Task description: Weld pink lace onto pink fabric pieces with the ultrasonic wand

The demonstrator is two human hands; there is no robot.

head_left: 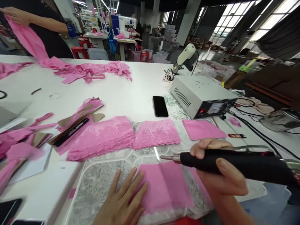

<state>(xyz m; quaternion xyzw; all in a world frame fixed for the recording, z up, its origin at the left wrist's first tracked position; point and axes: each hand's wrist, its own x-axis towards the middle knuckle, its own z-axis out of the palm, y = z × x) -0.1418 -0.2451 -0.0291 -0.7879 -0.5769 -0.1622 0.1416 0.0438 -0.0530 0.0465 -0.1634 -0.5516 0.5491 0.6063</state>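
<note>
We press our left hand (122,200) flat, fingers spread and grasping nothing, on the near edge of a pink fabric piece (164,187) that lies on a clear glass plate (93,184) at the front of the white table (131,90). Our right hand (220,172) is clenched around the black handle of a handheld cutting tool (234,162); its metal tip points left and hangs just above the far edge of the fabric piece, and we cannot tell whether it touches the cloth.

Just beyond the plate lie two stacks of pink lace (103,136), side by side, and to their right a flat pink square (202,128). A black phone (160,106) lies face up behind the lace, near a grey control box (201,95) with a red knob and a dial on its front. Black cables (257,131) run from the box toward the tool. Brown card templates (77,120) and pink strips lie to the left. At the far edge of the table, another person's hand (14,14) lifts pink cloth (28,39) from a heap of pink garments (89,70).
</note>
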